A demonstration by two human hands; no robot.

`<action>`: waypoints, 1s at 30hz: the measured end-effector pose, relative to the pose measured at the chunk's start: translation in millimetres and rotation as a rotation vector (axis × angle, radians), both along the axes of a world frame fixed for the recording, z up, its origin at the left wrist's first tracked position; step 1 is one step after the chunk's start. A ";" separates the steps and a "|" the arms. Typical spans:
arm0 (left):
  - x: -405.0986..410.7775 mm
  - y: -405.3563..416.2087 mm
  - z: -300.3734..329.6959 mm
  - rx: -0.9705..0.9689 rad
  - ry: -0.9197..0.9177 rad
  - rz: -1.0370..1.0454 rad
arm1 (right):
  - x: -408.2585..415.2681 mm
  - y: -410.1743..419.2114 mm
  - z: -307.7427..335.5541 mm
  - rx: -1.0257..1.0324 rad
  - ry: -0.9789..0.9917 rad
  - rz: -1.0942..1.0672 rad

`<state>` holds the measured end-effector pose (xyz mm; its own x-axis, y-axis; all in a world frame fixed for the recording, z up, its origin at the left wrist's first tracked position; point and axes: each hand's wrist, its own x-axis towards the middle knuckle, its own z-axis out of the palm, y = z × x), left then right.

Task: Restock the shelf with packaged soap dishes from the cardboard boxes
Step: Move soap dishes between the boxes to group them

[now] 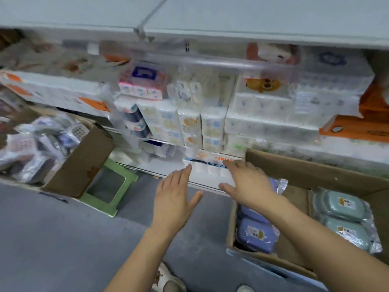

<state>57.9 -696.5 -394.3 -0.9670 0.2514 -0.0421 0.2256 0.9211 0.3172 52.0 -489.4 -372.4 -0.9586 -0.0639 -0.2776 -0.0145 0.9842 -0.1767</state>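
Both hands reach toward the lowest shelf point(174, 167) in front of me. My left hand point(175, 196) is flat with fingers apart, holding nothing. My right hand point(246, 182) is spread just over a white pack of rolls point(207, 165) lying on that shelf; I cannot tell if it touches it. At the right, an open cardboard box point(305, 171) holds wrapped soap dishes: purple ones point(255, 234) under my right forearm and pale green ones point(341, 216) further right. A second cardboard box point(84, 161) at the left holds several bagged items point(37, 144).
Stacked tissue and paper packs point(210, 114) fill the shelves above. A green plastic stool point(107, 190) lies on the grey floor between the left box and the shelf. A clear plastic rail point(210, 60) runs across the upper shelf edge. My shoe point(166, 279) shows at the bottom.
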 end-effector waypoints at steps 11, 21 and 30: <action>-70.9 -221.4 77.1 0.017 0.267 0.210 | -94.1 -205.2 70.7 -0.315 0.395 0.126; -112.6 -426.1 69.6 -0.026 0.146 0.410 | -187.2 -403.7 57.3 -0.387 0.246 0.272; -170.1 -537.7 38.1 0.118 -0.005 0.498 | -279.0 -513.6 16.0 -0.459 0.019 0.321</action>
